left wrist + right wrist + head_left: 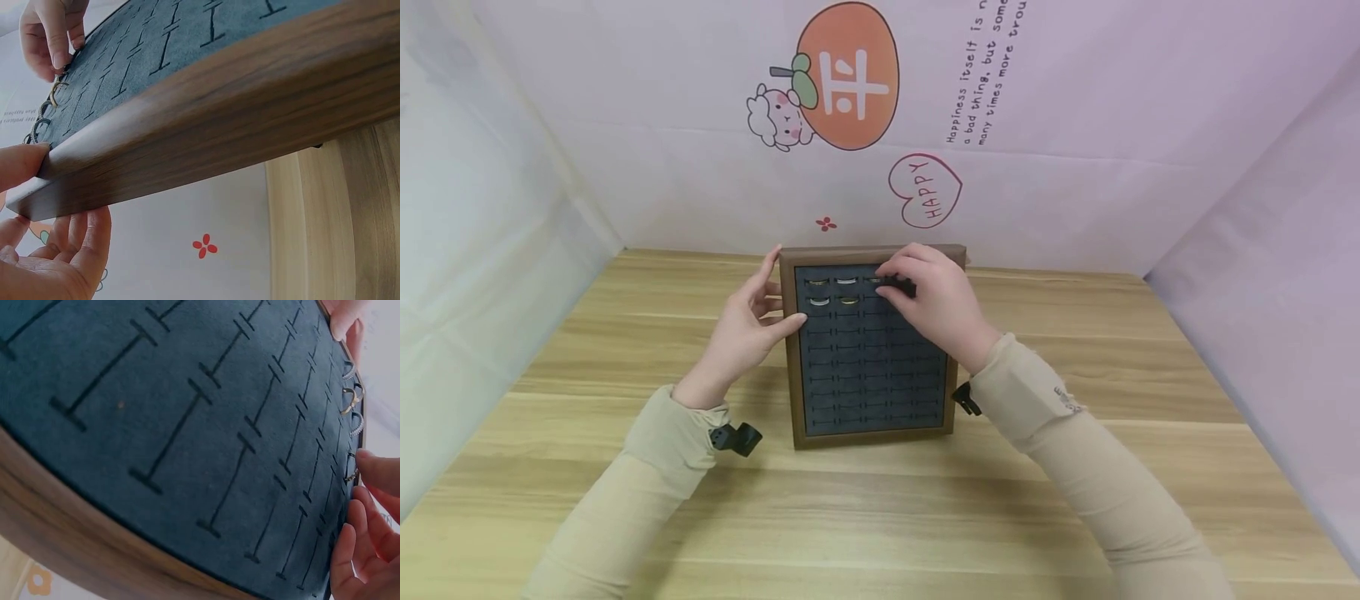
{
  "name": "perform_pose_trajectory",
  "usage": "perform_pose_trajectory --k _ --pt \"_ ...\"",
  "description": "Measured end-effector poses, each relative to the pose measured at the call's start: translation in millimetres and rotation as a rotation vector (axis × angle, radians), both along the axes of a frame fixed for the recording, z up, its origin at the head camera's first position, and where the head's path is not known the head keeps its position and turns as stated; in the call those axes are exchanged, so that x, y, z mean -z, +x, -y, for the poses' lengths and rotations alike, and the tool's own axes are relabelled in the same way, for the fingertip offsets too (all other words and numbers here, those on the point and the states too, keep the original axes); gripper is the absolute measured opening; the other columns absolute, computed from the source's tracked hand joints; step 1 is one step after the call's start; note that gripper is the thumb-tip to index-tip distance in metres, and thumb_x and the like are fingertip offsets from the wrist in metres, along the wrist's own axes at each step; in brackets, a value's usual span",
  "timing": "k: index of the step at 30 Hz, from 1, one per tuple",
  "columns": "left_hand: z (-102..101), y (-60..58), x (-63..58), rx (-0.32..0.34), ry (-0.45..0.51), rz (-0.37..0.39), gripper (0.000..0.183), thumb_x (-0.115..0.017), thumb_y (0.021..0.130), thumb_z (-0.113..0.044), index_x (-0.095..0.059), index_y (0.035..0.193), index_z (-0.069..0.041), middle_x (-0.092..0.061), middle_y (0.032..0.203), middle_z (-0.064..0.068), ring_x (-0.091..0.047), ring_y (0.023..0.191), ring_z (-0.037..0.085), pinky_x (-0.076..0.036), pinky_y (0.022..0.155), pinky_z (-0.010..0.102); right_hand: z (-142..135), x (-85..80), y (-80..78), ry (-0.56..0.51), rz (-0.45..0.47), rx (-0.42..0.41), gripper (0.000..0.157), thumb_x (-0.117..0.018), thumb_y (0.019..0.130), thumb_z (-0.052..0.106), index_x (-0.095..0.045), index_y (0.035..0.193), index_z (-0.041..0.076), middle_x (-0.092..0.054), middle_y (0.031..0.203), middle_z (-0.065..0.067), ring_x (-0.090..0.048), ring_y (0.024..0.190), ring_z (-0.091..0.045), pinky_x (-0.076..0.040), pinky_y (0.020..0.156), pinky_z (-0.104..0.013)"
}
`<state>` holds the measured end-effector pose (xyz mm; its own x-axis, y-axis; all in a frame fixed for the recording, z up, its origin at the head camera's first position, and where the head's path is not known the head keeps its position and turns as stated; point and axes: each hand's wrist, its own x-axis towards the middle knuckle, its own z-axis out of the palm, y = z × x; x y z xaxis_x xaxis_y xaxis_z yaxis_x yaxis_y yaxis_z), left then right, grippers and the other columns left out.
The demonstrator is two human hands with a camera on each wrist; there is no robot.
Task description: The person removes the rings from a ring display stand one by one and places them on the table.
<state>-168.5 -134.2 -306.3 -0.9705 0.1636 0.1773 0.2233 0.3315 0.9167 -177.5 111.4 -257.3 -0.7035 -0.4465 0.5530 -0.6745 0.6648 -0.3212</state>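
Observation:
A ring display board [872, 367] with a brown wooden frame and dark blue-grey slotted padding leans upright on the table. My left hand [741, 329] grips its left side, thumb on the front and fingers behind the frame. Near the top, my right hand [943, 300] pinches a gold-toned ring [872, 280] at the third slot of the first row; the fingertips partly cover it. To its left in that row sit a gold ring [817, 282] and a silver ring [846, 281]. The second row holds a silver ring [819, 302] and a gold ring [848, 301].
The wood-grain table [865, 517] extends in front of the board and to both sides. Close behind stands a white printed backdrop [1037, 200] with an orange fruit drawing and a red heart. Pale sheets hang at left and right.

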Motion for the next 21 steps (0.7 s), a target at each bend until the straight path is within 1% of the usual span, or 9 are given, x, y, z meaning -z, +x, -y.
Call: perform_pose_trajectory --k 7,12,21 --pt "0.4 0.0 -0.5 0.001 0.002 0.007 0.091 -0.065 0.086 -0.001 -0.013 0.151 -0.037 -0.049 0.114 0.015 -0.055 0.103 0.025 -0.048 0.097 0.041 4.5 2.0 -0.6 0.030 -0.045 0.047 0.013 -0.074 0.081 0.010 -0.072 0.094 0.005 -0.066 0.096 -0.006 -0.060 0.088 -0.020 -0.052 0.079 -0.033" --pt "0.7 0.0 -0.9 0.005 0.007 0.011 0.091 -0.065 0.086 -0.001 -0.013 0.151 -0.036 -0.049 0.114 0.015 -0.055 0.103 0.025 -0.048 0.097 0.041 6.3 2.0 0.2 0.045 -0.078 0.059 0.012 -0.073 0.082 0.009 -0.073 0.093 0.004 -0.066 0.094 -0.007 -0.061 0.088 -0.021 -0.052 0.079 -0.033" --pt "1.4 1.1 -1.4 0.005 0.004 0.017 0.091 -0.065 0.086 -0.002 -0.013 0.151 -0.037 -0.048 0.115 0.016 -0.055 0.105 0.027 -0.047 0.099 0.043 7.9 4.6 0.2 0.069 -0.129 0.069 0.009 -0.071 0.083 0.008 -0.073 0.091 0.004 -0.064 0.091 -0.006 -0.060 0.086 -0.021 -0.053 0.077 -0.034"
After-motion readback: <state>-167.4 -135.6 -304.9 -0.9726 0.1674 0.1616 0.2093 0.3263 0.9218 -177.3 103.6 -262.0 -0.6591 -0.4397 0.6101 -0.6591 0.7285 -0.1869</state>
